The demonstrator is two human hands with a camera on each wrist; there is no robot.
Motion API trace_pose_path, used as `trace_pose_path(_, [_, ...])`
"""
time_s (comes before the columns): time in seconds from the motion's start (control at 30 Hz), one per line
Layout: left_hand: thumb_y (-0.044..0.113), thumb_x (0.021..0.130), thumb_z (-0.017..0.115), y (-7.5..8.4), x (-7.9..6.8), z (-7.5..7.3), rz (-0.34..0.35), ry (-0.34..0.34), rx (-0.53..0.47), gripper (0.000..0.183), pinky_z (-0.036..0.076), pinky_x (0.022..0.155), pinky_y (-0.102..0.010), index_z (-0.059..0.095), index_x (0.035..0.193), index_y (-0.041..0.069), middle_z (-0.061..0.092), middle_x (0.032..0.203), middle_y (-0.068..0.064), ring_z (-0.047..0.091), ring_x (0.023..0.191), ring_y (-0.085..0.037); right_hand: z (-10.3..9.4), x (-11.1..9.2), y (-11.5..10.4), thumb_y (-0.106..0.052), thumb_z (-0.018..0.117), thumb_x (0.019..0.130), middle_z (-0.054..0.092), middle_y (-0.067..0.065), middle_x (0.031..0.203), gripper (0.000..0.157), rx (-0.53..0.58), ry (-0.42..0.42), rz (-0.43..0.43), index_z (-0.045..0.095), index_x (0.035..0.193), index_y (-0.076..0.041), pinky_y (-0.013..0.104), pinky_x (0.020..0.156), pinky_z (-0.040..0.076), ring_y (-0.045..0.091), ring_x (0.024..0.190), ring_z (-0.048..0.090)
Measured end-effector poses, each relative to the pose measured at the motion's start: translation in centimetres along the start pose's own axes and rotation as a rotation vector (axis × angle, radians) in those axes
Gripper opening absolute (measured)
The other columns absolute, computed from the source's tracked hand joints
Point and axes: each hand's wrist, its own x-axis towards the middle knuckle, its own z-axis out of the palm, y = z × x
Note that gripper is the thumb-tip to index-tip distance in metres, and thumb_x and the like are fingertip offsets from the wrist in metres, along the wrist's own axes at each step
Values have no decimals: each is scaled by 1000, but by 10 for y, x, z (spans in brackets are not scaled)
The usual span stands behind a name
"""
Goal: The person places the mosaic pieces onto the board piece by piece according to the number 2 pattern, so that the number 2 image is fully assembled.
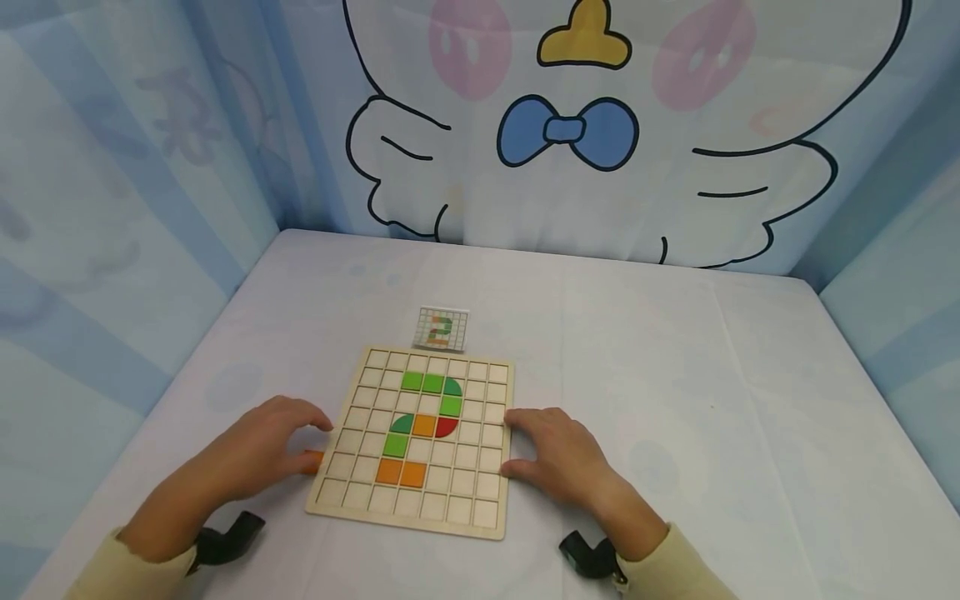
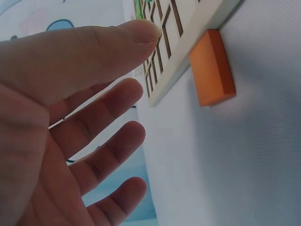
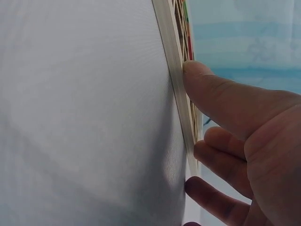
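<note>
A square wooden grid board (image 1: 465, 482) lies on the table with flat green, orange and red pieces in some of its squares. My left hand (image 1: 258, 446) is at its left edge, fingers spread and a little bent, holding nothing. Beside that edge, near the left thumb, lies a loose orange block (image 2: 210, 70), mostly hidden by the hand in the head view. On the opposite side my right hand (image 1: 562, 458) touches the board's edge with the thumb and fingertips, seen also in the right wrist view.
Just behind the board stands a small pattern card (image 1: 441, 329) with a coloured figure on a grid. A white cloth (image 1: 675, 433) covers the table. Printed curtains (image 1: 570, 200) hang at the back and both sides.
</note>
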Motion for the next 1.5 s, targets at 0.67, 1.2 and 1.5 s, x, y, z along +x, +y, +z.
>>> trace_pose_path(0.67, [6, 78, 83, -17, 0, 11, -55, -72, -67, 29, 46, 95, -56, 70, 104, 9, 65, 105, 0, 57, 105, -31, 2, -1, 0, -32, 84, 80, 65, 3, 128, 55, -2, 6, 12, 65, 127, -11, 49, 95, 47, 29, 119, 57])
trace_pose_path(1.2, [5, 79, 80, -14, 9, 13, -136, -60, -7, 26, 49, 91, -53, 70, 103, 5, 65, 103, -5, 58, 99, -28, 0, -1, 0, -32, 83, 81, 65, 3, 128, 55, 5, 7, 5, 65, 128, -10, 49, 95, 47, 29, 119, 57])
trace_pose_path(1.5, [6, 79, 79, -16, 14, 11, -117, -12, 1, 27, 51, 87, -52, 69, 103, 1, 65, 100, -7, 57, 93, -28, -1, -1, 0, -32, 83, 81, 65, 3, 129, 56, 5, 6, -1, 65, 129, -10, 48, 96, 47, 29, 120, 56])
